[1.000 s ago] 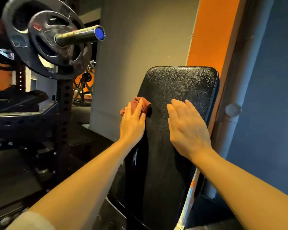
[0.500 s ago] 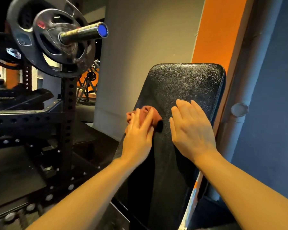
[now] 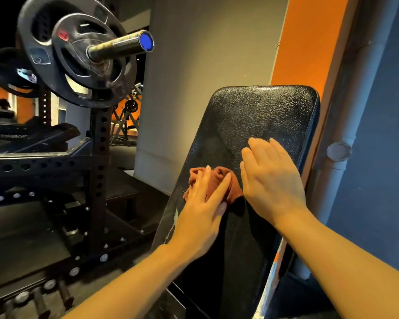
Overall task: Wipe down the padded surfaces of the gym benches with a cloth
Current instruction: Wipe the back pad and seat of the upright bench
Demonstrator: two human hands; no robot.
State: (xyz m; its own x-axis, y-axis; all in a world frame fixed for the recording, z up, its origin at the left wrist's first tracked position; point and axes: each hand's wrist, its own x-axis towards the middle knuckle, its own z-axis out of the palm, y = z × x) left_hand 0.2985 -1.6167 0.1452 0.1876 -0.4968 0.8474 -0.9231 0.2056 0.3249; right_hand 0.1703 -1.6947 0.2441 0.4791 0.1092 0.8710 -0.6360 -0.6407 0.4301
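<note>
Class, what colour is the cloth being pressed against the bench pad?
Rust red cloth, under the left hand; head view.

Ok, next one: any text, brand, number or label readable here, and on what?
Nothing reads clearly.
Red label on the smaller weight plate: blurred, unreadable.
White sticker on the far plate: too small to read.
Pale lettering on the dark frame at left: appears reversed, illegible.
Bench pad, cloth: no text.

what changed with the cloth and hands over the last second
The left hand has slid the red cloth down the bench pad and inward from its left edge. The right hand stays flat on the pad; the left still presses the cloth.
</note>
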